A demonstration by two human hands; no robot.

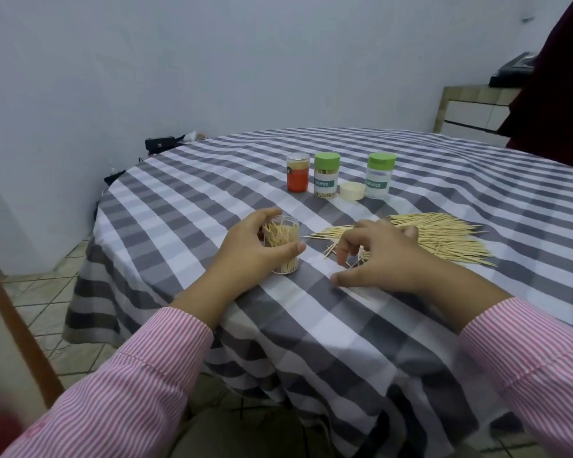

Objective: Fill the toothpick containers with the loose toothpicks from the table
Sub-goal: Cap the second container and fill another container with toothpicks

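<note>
Pale blue-grey walls stand behind a round table [344,325] covered with a grey and white checked cloth, and this table is the landmark for all places below. Near its front left edge stands a clear open container [283,247], upright, without lid, already packed with thin light-wood toothpicks whose tips lean in different directions at the mouth. The left hand [252,249] holds this container, with fingers curled around its far side and the thumb pressed across its near side. Just to the right of it, the right hand [381,256] is over the cloth with fingers bent downward on a few scattered toothpicks; whether it already pinches any of them I cannot tell. Behind and to the right of this hand lies the pile of loose toothpicks [444,236], long, pale yellow, mostly lying parallel in a flat fan.

Toward the middle of the table, a row stands: an orange container [297,173] with clear top, a green-capped container [326,175] full of toothpicks with a white and green label, a cream lid [353,191] lying flat, and a second green-capped container [380,175] that looks clear and empty. Both sleeves are pink and white striped.
</note>
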